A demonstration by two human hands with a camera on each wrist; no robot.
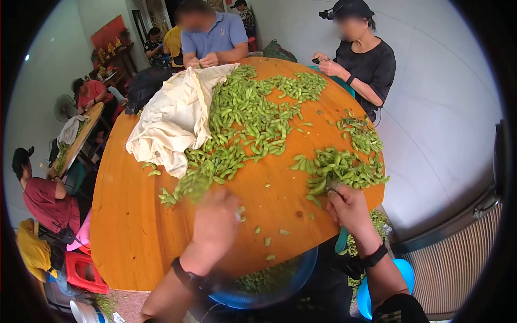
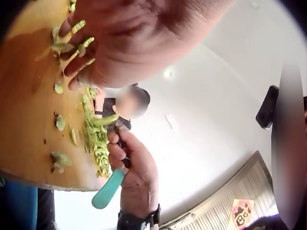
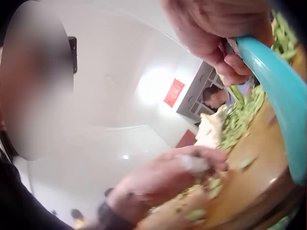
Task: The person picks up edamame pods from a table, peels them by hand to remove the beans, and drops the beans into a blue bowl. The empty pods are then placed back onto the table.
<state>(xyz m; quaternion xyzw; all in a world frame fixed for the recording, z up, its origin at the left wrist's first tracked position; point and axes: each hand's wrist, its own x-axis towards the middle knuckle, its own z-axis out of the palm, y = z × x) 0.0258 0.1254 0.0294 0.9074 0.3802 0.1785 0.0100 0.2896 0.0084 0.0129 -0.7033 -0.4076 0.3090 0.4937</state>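
I count one left hand (image 1: 215,223), fingers loosely apart, near edamame pods (image 1: 242,114) on the wooden table (image 1: 134,231); one right hand (image 1: 353,211) gripping a teal-handled tool (image 2: 108,190); seemingly pod-trimming, the next move needing a pinched pod.

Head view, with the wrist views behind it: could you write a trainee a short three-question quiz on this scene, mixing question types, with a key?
1. Which of the wearer's hands grips the turquoise-handled tool?
2. True or false: green pods lie on the wooden table right beside the cream cloth.
3. What colour is the large basin below the near table edge?
A) red
B) blue
C) white

Key:
1. The right hand.
2. True.
3. B.
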